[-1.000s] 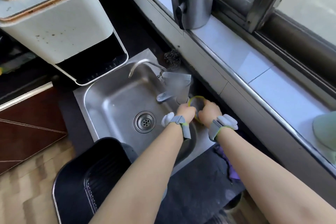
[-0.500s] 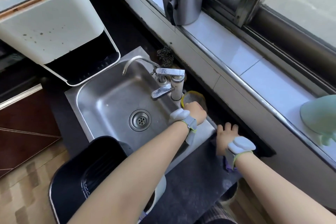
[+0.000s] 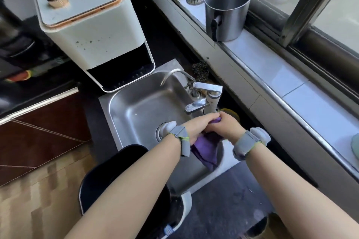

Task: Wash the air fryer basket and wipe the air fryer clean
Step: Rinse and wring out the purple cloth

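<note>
1. Hands meet over the brushed stainless-steel sink point(image 3: 136, 114): the left hand point(image 3: 196, 128) and the right hand point(image 3: 223, 126) both curl round a crumpled purple cloth point(image 3: 206, 151), gripping its bunched top while the loose tail hangs into the basin — probably so it can be wetted or wrung where drips fall harmlessly.

2. Directly beyond the knuckles stands the chrome lever tap point(image 3: 200, 101), with a thin curved spout point(image 3: 174, 74) further back; no running water is visible.

3. Task items wait close by. The cream, box-shaped air fryer point(image 3: 91, 33) with two ridged brass-coloured knobs sits on the dark desk point(image 3: 223, 200) at the sink's far-left corner, its front cavity open and dark since the drawer is out. The black air fryer basket point(image 3: 108, 176) is at the sink's near edge, partly hidden beneath the left forearm; whether it rests on something or hangs off the edge cannot be told.

4. On the tiled windowsill point(image 3: 291, 83) a tall steel pot point(image 3: 227, 9) stands well apart from the work. A dark wire scourer point(image 3: 201, 72) lies behind the tap.

5. Judging by the grip, the cloth is being readied for wiping the fryer — the spotted front panel looks untouched as yet.
</note>
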Motion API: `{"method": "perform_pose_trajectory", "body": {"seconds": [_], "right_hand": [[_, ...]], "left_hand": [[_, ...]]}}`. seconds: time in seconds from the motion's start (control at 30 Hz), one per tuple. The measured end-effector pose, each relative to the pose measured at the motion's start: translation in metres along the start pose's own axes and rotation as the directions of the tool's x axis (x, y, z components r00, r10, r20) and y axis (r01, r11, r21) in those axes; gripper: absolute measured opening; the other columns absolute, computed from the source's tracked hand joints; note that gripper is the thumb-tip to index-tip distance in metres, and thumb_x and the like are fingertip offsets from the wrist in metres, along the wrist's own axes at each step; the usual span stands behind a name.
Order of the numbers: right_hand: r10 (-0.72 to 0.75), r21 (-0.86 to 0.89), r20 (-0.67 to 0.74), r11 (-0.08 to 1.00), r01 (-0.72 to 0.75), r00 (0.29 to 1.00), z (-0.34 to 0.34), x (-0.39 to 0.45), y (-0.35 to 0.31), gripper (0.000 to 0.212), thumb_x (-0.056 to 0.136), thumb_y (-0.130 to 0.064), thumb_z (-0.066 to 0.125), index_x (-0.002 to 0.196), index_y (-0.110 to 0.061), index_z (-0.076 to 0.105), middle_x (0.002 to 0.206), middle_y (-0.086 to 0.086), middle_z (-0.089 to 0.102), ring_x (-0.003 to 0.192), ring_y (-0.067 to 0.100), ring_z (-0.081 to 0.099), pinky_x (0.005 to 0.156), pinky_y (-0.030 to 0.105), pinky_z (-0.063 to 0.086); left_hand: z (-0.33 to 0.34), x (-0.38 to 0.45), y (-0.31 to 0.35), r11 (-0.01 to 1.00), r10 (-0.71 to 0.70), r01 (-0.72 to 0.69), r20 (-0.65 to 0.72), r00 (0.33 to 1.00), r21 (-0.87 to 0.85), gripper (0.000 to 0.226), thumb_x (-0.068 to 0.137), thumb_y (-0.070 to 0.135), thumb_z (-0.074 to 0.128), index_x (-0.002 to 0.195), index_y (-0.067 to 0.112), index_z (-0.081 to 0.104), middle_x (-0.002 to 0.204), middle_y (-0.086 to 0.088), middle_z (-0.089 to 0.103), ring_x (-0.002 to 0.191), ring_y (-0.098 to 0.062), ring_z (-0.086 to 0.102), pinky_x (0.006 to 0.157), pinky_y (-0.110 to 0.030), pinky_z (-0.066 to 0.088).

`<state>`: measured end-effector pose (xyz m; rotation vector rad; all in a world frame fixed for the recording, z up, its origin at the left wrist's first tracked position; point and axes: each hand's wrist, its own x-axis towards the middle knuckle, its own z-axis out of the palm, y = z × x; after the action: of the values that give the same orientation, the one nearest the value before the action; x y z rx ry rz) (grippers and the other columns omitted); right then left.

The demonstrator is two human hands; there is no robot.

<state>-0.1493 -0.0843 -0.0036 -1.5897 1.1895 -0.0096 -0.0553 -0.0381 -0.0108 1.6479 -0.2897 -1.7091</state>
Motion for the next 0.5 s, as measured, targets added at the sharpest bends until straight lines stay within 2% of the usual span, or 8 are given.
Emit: {"method": "perform_pose_trajectory", "body": {"seconds": [0.07, 0.13, 0.2, 0.3, 0.33, 0.4, 0.43, 0.5], "right_hand": [[0.055, 0.22, 0.131, 0.972, -0.083, 0.99, 0.001, 0.005, -0.007, 0.014, 0.082, -0.003, 0.063, 0.093, 0.005, 0.063, 0.08, 0.016, 0.055, 0.066, 0.022, 0.051, 0.057, 0.03, 0.042], [0.076, 0.301, 0.218, 0.943, -0.141, 0.973, 0.007, 0.01, -0.019, 0.015, 0.085, 0.005, 0.052, 0.096, 0.002, 0.062, 0.079, 0.016, 0.053, 0.06, 0.018, 0.049, 0.053, 0.026, 0.045], [0.102, 0.343, 0.135, 0.929, -0.143, 0.986, 0.01, 0.015, -0.03, 0.014, 0.087, 0.001, 0.05, 0.087, -0.008, 0.061, 0.077, 0.008, 0.056, 0.062, 0.016, 0.052, 0.056, 0.025, 0.047], [0.118, 0.492, -0.048, 0.867, -0.079, 0.992, 0.009, 0.028, -0.048, 0.018, 0.09, -0.011, 0.05, 0.083, 0.003, 0.06, 0.077, 0.007, 0.058, 0.06, 0.016, 0.05, 0.052, 0.023, 0.04], [0.122, 0.633, -0.007, 0.769, -0.09, 0.992, 0.008, 0.032, -0.054, 0.02, 0.092, -0.015, 0.048, 0.085, 0.0, 0.06, 0.08, 0.005, 0.061, 0.062, 0.014, 0.053, 0.051, 0.02, 0.04], [0.129, 0.871, 0.162, 0.446, -0.203, 0.978, 0.005, 0.038, -0.062, 0.023, 0.097, -0.025, 0.044, 0.09, -0.008, 0.058, 0.088, 0.005, 0.064, 0.074, 0.013, 0.059, 0.055, 0.02, 0.048], [0.129, 0.923, 0.232, 0.284, -0.261, 0.964, 0.005, 0.039, -0.063, 0.025, 0.098, -0.027, 0.043, 0.092, -0.007, 0.056, 0.091, 0.007, 0.063, 0.078, 0.015, 0.06, 0.055, 0.022, 0.052], [0.129, 0.952, 0.286, 0.07, -0.297, 0.949, 0.005, 0.044, -0.065, 0.025, 0.098, -0.024, 0.045, 0.093, -0.001, 0.053, 0.092, 0.013, 0.061, 0.081, 0.02, 0.06, 0.055, 0.023, 0.055]], "left_hand": [[-0.016, -0.004, -0.002, 0.998, 0.048, -0.047, 0.017, 0.999, -0.047, 0.018, 0.095, 0.026, 0.052, 0.087, 0.015, 0.064, 0.071, -0.002, 0.067, 0.063, -0.011, 0.063, 0.062, -0.018, 0.053], [-0.042, -0.009, -0.003, 0.998, 0.052, -0.053, -0.063, 0.997, -0.016, 0.01, 0.093, 0.01, 0.055, 0.094, 0.004, 0.064, 0.07, -0.006, 0.069, 0.06, -0.014, 0.065, 0.064, -0.023, 0.055], [-0.056, -0.008, -0.009, 0.994, 0.034, -0.013, -0.194, 0.98, 0.11, 0.01, 0.085, -0.003, 0.058, 0.094, -0.003, 0.063, 0.07, -0.012, 0.067, 0.061, -0.02, 0.064, 0.065, -0.028, 0.053], [-0.064, -0.005, -0.015, 0.98, 0.021, 0.05, -0.347, 0.938, 0.195, 0.04, 0.07, 0.003, 0.062, 0.109, -0.005, 0.06, 0.095, -0.019, 0.063, 0.087, -0.029, 0.061, 0.081, -0.039, 0.051], [-0.066, -0.003, -0.015, 0.979, 0.006, 0.075, -0.393, 0.919, 0.191, 0.044, 0.072, 0.005, 0.059, 0.115, -0.002, 0.057, 0.104, -0.02, 0.062, 0.092, -0.028, 0.06, 0.081, -0.037, 0.049], [-0.071, 0.003, -0.016, 0.981, -0.008, 0.096, -0.466, 0.885, 0.166, 0.043, 0.081, 0.004, 0.054, 0.124, 0.001, 0.052, 0.12, -0.02, 0.06, 0.104, -0.029, 0.061, 0.082, -0.035, 0.048], [-0.074, 0.008, -0.017, 0.985, -0.016, 0.096, -0.489, 0.872, 0.14, 0.042, 0.083, 0.005, 0.053, 0.125, 0.001, 0.052, 0.124, -0.02, 0.058, 0.111, -0.031, 0.059, 0.086, -0.036, 0.049], [-0.077, 0.017, -0.013, 0.985, -0.049, 0.13, -0.545, 0.837, 0.11, 0.041, 0.086, 0.008, 0.051, 0.126, 0.0, 0.052, 0.128, -0.02, 0.056, 0.118, -0.032, 0.055, 0.092, -0.038, 0.047]]}}
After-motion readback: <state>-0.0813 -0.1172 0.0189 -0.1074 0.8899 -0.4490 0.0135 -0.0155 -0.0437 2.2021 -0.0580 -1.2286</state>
